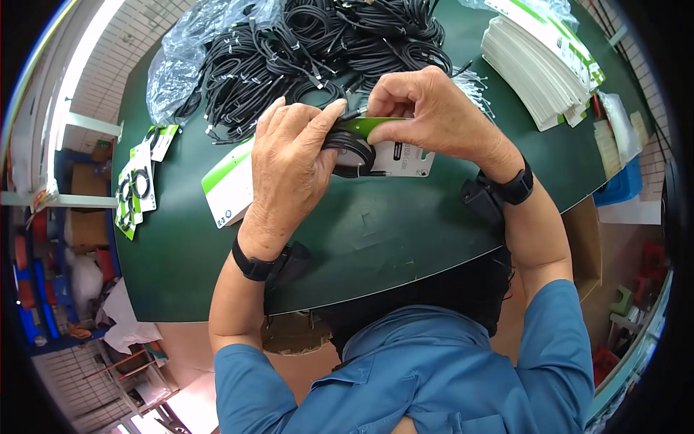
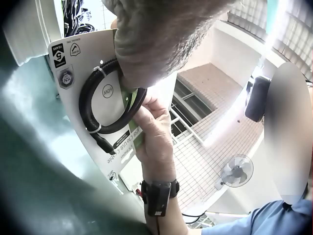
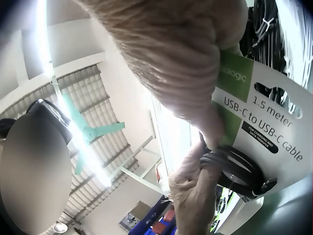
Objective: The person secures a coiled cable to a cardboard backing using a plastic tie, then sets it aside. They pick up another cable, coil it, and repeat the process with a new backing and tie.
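A white and green card (image 1: pixel 410 160) printed "USB-C to USB-C cable" (image 3: pixel 274 122) is held up between both hands above the table. Coiled against it is a black cable (image 1: pixel 348 153), tied with white ties that show on the coil (image 2: pixel 86 105) in the left wrist view. The left hand (image 1: pixel 289 166) grips the coil and card from the left, fingers curled round them. Thumb and fingers of the right hand (image 1: pixel 437 116) pinch the green part of the card at its upper edge. Under the left hand, another green and white card (image 1: pixel 230 184) lies on the table.
A large heap of black cables (image 1: pixel 289 65) lies at the back, with clear plastic (image 1: pixel 173 79) on its left and white ties (image 1: pixel 473 90) on its right. Stacked cards (image 1: pixel 535 72) stand at back right. Carded cables (image 1: pixel 137 181) lie at the left edge of the green table (image 1: pixel 376 246).
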